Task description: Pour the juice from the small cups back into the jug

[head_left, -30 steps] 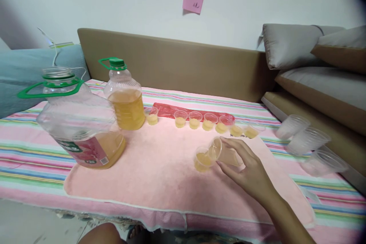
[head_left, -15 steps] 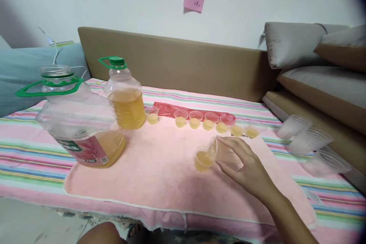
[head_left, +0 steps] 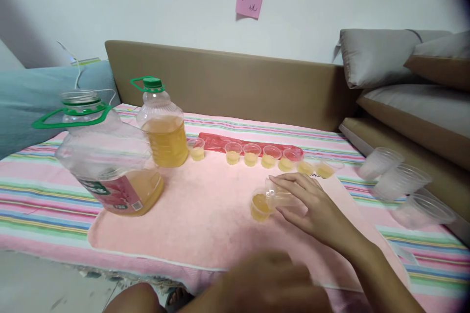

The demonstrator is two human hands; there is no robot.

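The right hand (head_left: 323,212) has its fingers (head_left: 299,193) clamped on one tilted cup (head_left: 278,199), whose rim leans to the filled cup (head_left: 260,208) just left of the fingertips; whether the two cups touch, I cannot tell. The left hand (head_left: 275,281), a blur nearer the camera, covers part of the pink cloth's (head_left: 176,234) near edge; whether its fingers are apart or together, I cannot tell.

Beyond the right fingers stand six small cups (head_left: 270,158) of yellow liquid in a row, with a seventh, the lone cup (head_left: 197,152), farther left. One red bag (head_left: 216,143) lies behind them. Well left of the fingers are two jugs, both part-full: an uncapped jug (head_left: 113,176) and, behind it, a capped jug (head_left: 165,132). Right of the fingers, three clear stacks of cups (head_left: 400,183) lean near piled cushions (head_left: 414,107).
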